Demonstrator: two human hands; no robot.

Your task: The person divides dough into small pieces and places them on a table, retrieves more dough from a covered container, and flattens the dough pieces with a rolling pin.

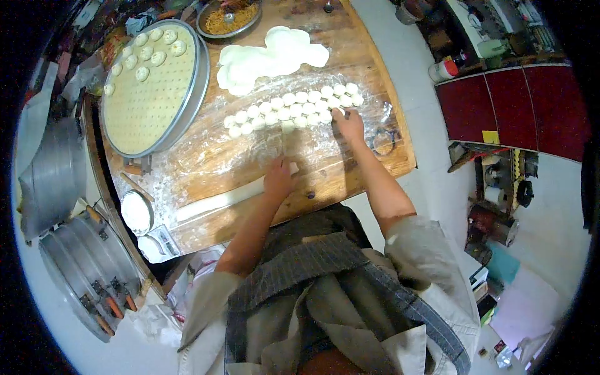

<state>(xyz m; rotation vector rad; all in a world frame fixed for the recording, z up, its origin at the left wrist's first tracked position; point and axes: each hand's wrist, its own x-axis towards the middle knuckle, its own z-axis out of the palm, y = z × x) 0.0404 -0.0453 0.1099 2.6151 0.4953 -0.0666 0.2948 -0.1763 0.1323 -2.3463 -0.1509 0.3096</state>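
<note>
A long rope of dough (225, 199) lies along the near edge of the floured table, and my left hand (279, 179) is closed around its right end. A short dough end pokes out past the fingers. Farther up, my right hand (349, 127) is at the lower right of several small dough pieces (289, 112) set in rows. Its fingers are bent together on a dough piece, mostly hidden by them. Beyond the rows, flat round dough wrappers (272, 57) overlap in a pile.
A round steamer tray (150, 106) at the left holds several filled buns. Behind it stands a bowl of filling (228, 24). A flour bowl (137, 212) and a small scale (164, 240) sit at the table's left corner. Stacked metal steamers (90, 269) stand below, beside the wooden table (369, 178).
</note>
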